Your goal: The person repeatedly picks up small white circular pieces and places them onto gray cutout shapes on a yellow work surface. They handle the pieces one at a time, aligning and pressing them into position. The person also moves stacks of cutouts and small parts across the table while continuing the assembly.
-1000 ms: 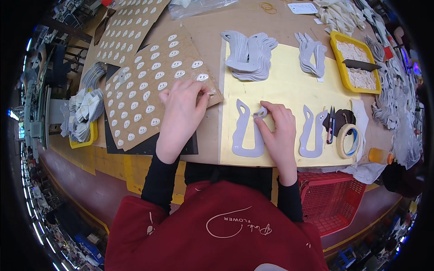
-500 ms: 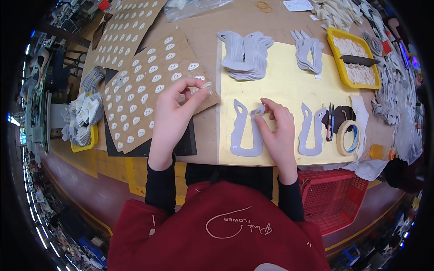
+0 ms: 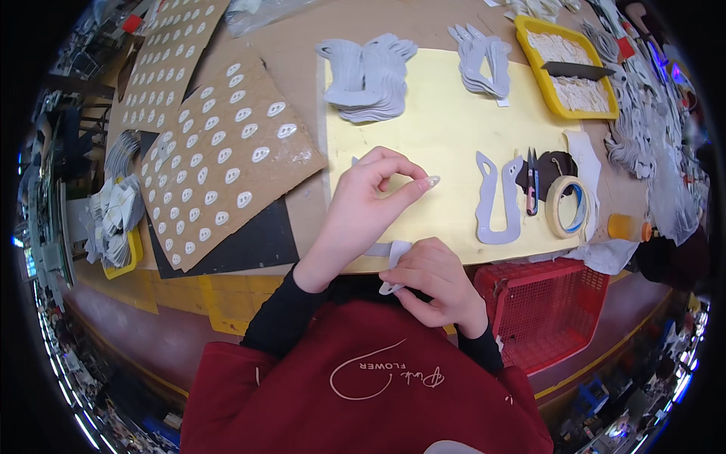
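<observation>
My left hand [image 3: 370, 200] is raised over the yellow sheet [image 3: 431, 129], thumb and forefinger pinched together. A small pale, shiny piece shows at its fingertips, too small to make out exactly. At the table's front edge my right hand [image 3: 437, 284] grips one arm of a grey U-shaped cutout [image 3: 399, 252], bent up toward me. My left hand and wrist hide most of that cutout. A second grey U-shaped cutout [image 3: 501, 208] lies flat to the right. Left of my hands lies a brown sheet [image 3: 257, 147] bearing rows of white ovals.
Stacks of grey cutouts [image 3: 370, 79] lie behind. Snips [image 3: 532, 181], a tape roll [image 3: 567, 206] and a yellow divided tray [image 3: 569, 113] of white pieces are at right. A red crate [image 3: 541, 314] stands below the table edge. Another yellow bin [image 3: 125, 257] is at left.
My left hand has moved right, away from the brown sheet's corner. My right hand has drawn toward me, bending the cutout's arm up off the yellow sheet. The whole view has shifted.
</observation>
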Demonstrator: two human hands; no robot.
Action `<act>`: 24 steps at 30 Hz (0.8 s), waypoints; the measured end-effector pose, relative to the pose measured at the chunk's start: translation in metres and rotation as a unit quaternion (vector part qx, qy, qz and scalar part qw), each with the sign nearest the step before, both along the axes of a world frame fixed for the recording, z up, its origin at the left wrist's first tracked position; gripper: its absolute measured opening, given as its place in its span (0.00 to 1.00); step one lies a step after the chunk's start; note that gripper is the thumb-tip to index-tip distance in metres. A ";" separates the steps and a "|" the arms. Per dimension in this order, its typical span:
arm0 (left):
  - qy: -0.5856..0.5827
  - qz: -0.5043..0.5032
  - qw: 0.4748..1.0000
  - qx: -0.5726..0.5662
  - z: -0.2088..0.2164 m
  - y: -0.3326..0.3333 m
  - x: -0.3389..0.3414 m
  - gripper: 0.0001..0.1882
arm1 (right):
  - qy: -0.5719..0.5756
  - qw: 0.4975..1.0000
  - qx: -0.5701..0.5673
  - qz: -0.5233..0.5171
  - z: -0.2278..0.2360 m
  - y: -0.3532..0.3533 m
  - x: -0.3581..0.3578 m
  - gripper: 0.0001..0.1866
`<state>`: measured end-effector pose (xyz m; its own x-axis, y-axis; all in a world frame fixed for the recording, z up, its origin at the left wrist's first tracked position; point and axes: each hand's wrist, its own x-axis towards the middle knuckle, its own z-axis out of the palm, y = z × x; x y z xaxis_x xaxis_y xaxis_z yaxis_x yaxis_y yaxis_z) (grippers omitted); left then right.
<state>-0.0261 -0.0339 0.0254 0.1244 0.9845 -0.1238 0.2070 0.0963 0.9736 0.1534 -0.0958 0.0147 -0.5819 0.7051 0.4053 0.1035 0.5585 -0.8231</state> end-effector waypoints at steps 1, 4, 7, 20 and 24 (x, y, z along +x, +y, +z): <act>0.000 -0.014 1.000 -0.002 -0.005 0.001 0.007 0.06 | 0.007 1.000 -0.021 -0.009 0.000 -0.002 0.003 0.23; 0.176 0.021 0.981 0.081 -0.017 -0.003 0.026 0.07 | 0.005 0.994 -0.097 -0.044 0.001 -0.005 0.011 0.23; 0.265 0.052 0.957 0.109 -0.021 -0.009 0.035 0.07 | 0.001 0.979 -0.182 -0.093 0.005 -0.007 0.014 0.24; 0.288 0.056 0.947 0.132 -0.025 -0.008 0.026 0.04 | -0.066 0.933 -0.058 -0.348 0.016 0.014 0.040 0.16; 0.273 0.050 0.953 0.117 -0.022 -0.008 0.026 0.04 | -0.076 0.881 -0.046 -0.464 0.017 0.021 0.076 0.13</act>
